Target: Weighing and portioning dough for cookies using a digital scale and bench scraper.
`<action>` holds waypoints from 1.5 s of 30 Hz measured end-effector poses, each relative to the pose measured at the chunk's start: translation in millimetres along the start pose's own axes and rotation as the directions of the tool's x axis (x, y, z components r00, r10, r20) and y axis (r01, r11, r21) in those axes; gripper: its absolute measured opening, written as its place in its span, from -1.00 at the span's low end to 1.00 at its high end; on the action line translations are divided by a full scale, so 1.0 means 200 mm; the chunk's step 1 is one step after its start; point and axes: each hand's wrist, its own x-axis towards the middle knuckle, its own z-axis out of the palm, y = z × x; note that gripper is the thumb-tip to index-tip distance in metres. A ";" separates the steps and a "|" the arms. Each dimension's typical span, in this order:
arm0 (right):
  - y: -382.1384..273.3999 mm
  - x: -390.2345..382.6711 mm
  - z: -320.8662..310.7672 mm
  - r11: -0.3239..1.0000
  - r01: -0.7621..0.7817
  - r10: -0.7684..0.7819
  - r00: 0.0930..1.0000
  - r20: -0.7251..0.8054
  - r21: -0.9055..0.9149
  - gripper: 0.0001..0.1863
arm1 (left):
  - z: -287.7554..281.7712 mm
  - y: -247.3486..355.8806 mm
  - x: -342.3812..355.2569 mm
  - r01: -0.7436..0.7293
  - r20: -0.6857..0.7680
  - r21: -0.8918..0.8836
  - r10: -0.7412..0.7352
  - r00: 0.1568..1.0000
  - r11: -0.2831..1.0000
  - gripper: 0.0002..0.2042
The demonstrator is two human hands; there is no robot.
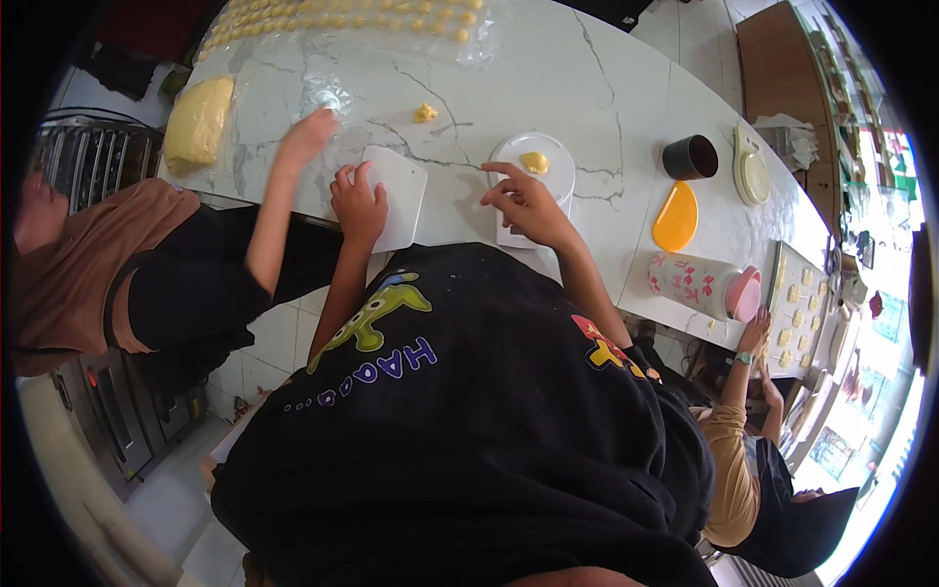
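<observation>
A white plastic board with a small hole near one corner lies at the table's near edge. My left hand is on its left side, fingers curled over that edge. To the right stands a white kitchen scale with a lump of yellow dough on its round plate. Over the near part of the scale hovers my right hand, index finger stretched out and the others loosely bent, apart from the dough. A smaller crumbly dough piece sits on the tabletop beyond the board.
Rows of dough balls on plastic lie at the far left, near a big wrapped dough block. A co-worker's hand reaches in from the left. Rightward are a dark cup, orange scraper, pink-lidded bottle and another person's tray.
</observation>
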 end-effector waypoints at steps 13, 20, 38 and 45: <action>0.14 -0.32 -0.42 0.948 0.159 -0.013 0.884 -0.467 0.274 -0.65 | 0.08 -0.07 0.14 -0.100 -0.117 0.265 0.135 0.984 0.959 -0.60; 0.47 -0.47 -0.50 0.985 0.033 0.075 0.796 -0.601 0.167 -0.79 | -0.06 0.29 0.14 -0.303 -0.192 0.049 0.307 0.932 0.952 -0.65; 0.65 -0.44 -0.20 0.469 -0.428 -0.328 0.728 -0.602 -0.773 -0.35 | 0.20 0.45 -0.12 -0.396 0.217 -0.020 0.391 0.895 0.918 -0.42; 0.63 -0.43 -0.22 0.487 -0.428 -0.317 0.726 -0.610 -0.762 -0.31 | 0.22 0.44 -0.09 -0.439 0.260 -0.063 0.439 0.860 0.896 -0.32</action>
